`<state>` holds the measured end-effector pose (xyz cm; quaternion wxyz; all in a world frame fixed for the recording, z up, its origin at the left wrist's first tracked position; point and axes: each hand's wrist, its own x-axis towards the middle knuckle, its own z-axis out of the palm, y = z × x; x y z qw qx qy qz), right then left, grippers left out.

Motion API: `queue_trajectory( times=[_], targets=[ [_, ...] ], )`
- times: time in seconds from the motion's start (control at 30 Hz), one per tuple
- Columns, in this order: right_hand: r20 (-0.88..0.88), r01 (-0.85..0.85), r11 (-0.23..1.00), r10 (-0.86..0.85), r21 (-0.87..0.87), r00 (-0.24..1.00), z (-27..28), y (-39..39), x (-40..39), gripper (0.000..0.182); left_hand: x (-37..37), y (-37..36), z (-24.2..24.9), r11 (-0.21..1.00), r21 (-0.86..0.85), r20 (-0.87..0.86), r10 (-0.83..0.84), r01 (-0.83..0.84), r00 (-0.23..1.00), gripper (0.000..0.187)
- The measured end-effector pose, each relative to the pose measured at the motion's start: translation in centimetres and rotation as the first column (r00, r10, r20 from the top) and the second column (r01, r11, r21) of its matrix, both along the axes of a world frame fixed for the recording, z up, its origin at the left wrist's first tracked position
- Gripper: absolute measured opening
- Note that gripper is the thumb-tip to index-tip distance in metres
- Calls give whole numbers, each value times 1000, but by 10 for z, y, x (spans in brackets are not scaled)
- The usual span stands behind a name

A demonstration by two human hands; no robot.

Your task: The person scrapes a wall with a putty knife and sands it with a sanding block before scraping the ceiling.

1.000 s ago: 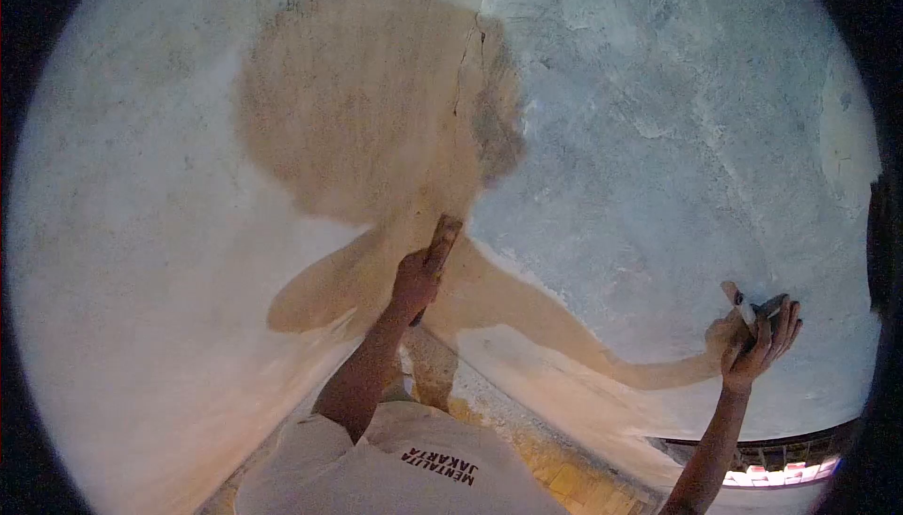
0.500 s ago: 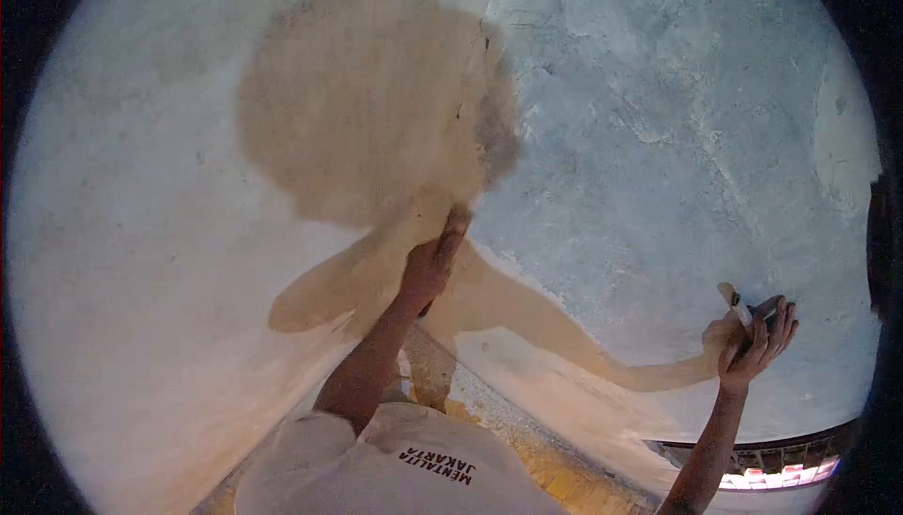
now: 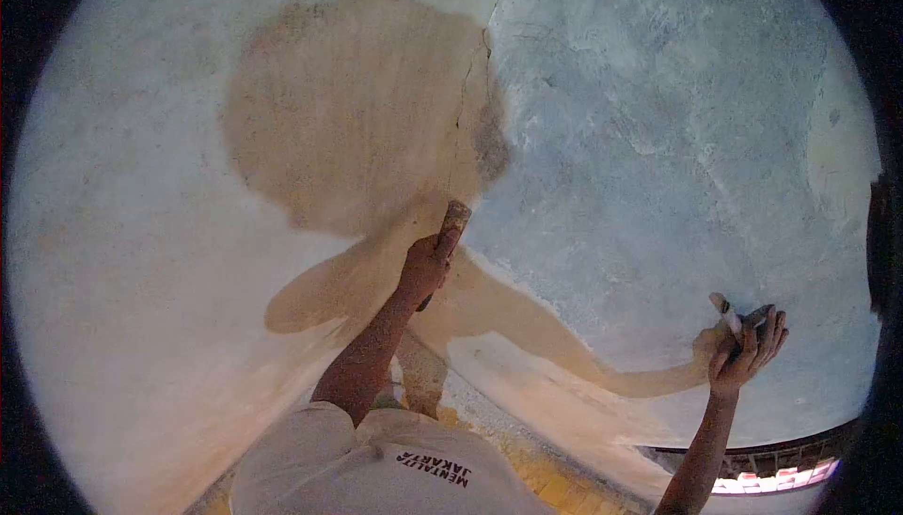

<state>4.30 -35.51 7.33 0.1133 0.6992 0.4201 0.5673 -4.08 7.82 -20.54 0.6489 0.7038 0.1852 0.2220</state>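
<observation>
My left hand point(image 3: 423, 269) is closed around a brown, stick-like tool point(image 3: 452, 229), held upright and tilted right at the wall point(image 3: 602, 139), below a dark crack point(image 3: 488, 43). Its dark lower end shows under the fist. Farther right, my right hand point(image 3: 750, 350) is raised against the bluish wall, fingers curled round a dark, flat object point(image 3: 757, 315). A pale stick-like piece with a brownish tip point(image 3: 726, 312) stands out between thumb and fingers. What exactly either item is cannot be made out.
A large shadow of head and arms point(image 3: 357, 110) falls on the wall. Below are a yellowish, speckled strip point(image 3: 555, 485) and the white shirt point(image 3: 376, 468) with dark lettering. At lower right is an opening with bright panes point(image 3: 776, 479); a dark edge point(image 3: 880, 247) stands at far right.
My right hand has shifted slightly left and down with its items. My left hand has moved slightly left, and the tool in it shows more sharply. The head shadow has drifted a little left.
</observation>
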Motion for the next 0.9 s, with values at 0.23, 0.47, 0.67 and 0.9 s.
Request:
queue_trajectory(
  times=[0.23, 0.47, 0.67, 0.9],
  targets=[
    [-4, 17, 1000, -17, 10, 1000, 0, 1, 2, 39, -35, -4, -4, 999, -25, -154, 26, -30, 988, 52],
    [-36, -15, 999, 16, 28, 999, -1, 4, -3, 40, -7, -4, 36, 971, -234, -114, -75, 47, 991, 52],
    [-21, 4, 1000, -4, 15, 1000, -2, 1, 0, 40, -35, -6, 36, 962, -272, -108, -21, -9, 994, 48],
    [-20, -3, 1000, 3, 1, 1000, -2, -1, 0, 42, -3, -13, 17, 953, -303, -86, -25, -2, 996, 47]
  ],
)
